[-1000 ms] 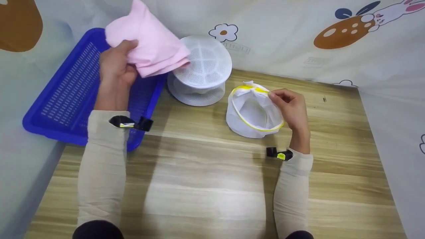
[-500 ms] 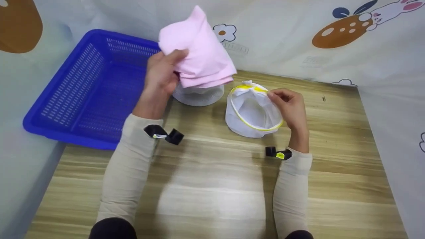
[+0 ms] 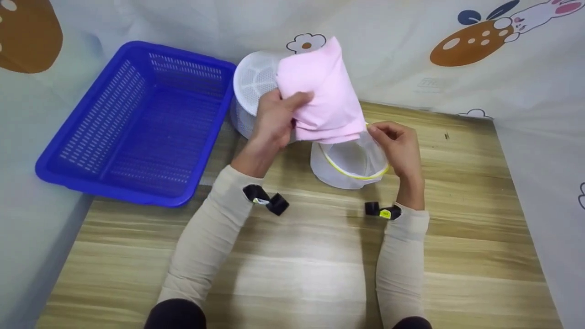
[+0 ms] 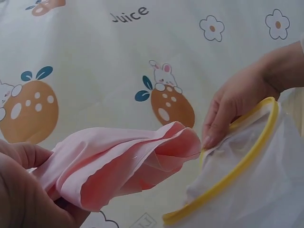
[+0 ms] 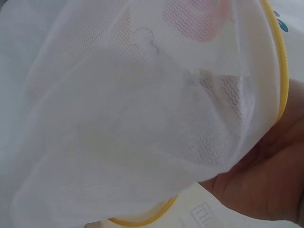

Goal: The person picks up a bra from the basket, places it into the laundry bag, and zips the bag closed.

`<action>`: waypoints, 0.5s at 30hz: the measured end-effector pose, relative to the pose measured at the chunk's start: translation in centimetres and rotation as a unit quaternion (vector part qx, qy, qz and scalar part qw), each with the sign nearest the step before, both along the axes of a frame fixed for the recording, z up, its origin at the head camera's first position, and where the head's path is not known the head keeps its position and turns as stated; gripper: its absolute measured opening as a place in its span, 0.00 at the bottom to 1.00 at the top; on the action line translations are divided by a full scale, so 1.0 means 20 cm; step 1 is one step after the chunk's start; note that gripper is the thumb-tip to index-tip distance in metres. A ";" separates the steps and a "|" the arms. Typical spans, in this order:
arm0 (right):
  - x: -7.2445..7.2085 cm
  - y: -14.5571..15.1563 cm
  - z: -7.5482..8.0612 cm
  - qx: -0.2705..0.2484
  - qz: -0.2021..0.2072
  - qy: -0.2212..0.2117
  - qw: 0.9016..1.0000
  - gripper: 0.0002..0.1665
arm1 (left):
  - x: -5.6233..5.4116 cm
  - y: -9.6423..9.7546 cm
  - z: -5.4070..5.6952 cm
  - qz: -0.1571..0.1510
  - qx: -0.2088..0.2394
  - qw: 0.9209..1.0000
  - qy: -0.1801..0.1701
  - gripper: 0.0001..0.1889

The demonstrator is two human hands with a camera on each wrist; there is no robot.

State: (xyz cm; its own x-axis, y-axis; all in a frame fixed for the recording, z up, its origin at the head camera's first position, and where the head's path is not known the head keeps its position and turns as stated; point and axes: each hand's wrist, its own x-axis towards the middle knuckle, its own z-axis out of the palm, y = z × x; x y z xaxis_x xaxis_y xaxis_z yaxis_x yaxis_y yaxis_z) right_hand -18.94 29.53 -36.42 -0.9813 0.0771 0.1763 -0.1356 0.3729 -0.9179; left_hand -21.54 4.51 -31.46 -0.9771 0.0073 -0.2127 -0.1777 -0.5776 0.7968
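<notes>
My left hand (image 3: 276,116) grips a folded pink cloth (image 3: 324,93), thumb on top, at the back rim of a white mesh laundry bag (image 3: 336,171). The bag stands on the table with its yellow-edged mouth facing up, and the cloth hides part of that mouth. At the bag's right rim my right hand (image 3: 401,146) pinches the edge between thumb and fingers. Loose folds of the pink cloth (image 4: 123,161) point toward the bag's yellow edge (image 4: 228,178) in the left wrist view. White mesh (image 5: 118,123) fills most of the right wrist view.
A blue plastic basket (image 3: 208,151) with slotted sides stands at the left. Between it and the cloth is a second white mesh container (image 3: 256,80), round-topped and partly covered by my left hand and the cloth. A printed curtain (image 3: 379,55) hangs behind the wooden table (image 3: 292,274).
My left hand has carried the pink cloth rightward from over the basket, past the round-topped container, to the open bag. The right hand stays on the bag's rim.
</notes>
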 end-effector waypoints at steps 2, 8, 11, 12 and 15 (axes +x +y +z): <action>-0.02 0.02 -0.03 -0.004 0.000 0.002 1.000 0.11 | 0.02 0.02 -0.02 -0.013 -0.013 1.000 -0.002 0.15; -0.05 0.04 -0.08 -0.026 -0.004 0.006 1.000 0.12 | 0.06 0.07 -0.07 -0.046 -0.045 0.997 0.030 0.17; -0.06 0.04 -0.08 -0.027 -0.005 0.010 1.000 0.12 | 0.06 0.08 -0.08 -0.056 -0.066 0.995 0.044 0.18; -0.06 0.04 -0.08 -0.027 -0.006 0.011 1.000 0.12 | 0.06 0.09 -0.08 -0.058 -0.071 0.995 0.046 0.17; -0.06 0.04 -0.08 -0.028 -0.007 0.011 1.000 0.12 | 0.06 0.09 -0.09 -0.065 -0.091 0.992 0.052 0.17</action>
State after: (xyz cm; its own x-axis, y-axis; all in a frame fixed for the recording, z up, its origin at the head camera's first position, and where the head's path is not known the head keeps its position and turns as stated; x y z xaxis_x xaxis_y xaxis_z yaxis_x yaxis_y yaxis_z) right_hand -20.04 30.42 -38.00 -0.9761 0.1014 0.1922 -0.1505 0.3224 -0.9346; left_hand -20.29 6.28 -33.25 -0.9872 0.1050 -0.1198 -0.1522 -0.4004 0.9036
